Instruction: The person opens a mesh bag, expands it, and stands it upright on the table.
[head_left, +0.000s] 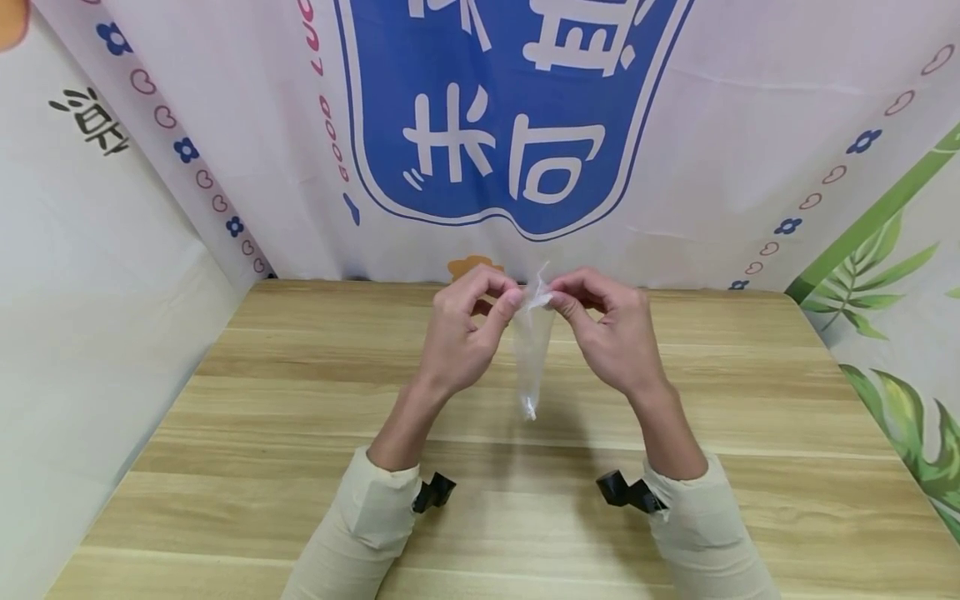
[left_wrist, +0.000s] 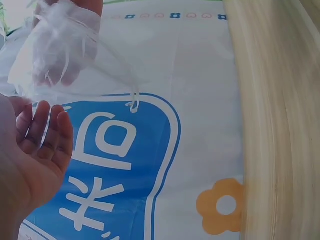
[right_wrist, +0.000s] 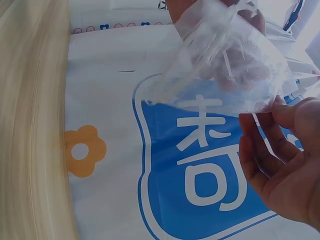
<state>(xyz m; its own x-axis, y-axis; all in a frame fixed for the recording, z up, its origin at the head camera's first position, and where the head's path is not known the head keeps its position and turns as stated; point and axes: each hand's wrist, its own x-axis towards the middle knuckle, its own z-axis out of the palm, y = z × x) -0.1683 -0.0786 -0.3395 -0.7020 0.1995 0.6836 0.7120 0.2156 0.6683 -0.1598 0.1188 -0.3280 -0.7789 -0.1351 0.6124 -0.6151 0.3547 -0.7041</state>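
A thin clear plastic bag (head_left: 531, 354) hangs between my two hands above the table, narrowing to a gathered lower end. My left hand (head_left: 467, 327) pinches one side of its top edge between thumb and fingers. On the other side, my right hand (head_left: 609, 329) pinches the edge the same way. A thin wisp of plastic sticks up between the fingertips. In the left wrist view the bag (left_wrist: 60, 45) looks wrinkled and see-through. From the right wrist, the bag (right_wrist: 235, 60) spreads in front of the left hand, whose fingers show through it.
Below the hands lies a wood-grain table (head_left: 300, 400). A white cloth (head_left: 720, 167) with a blue printed panel hangs along its back edge. Black wrist mounts (head_left: 433, 493) stick out from the cuffs of both light sleeves (head_left: 360, 525).
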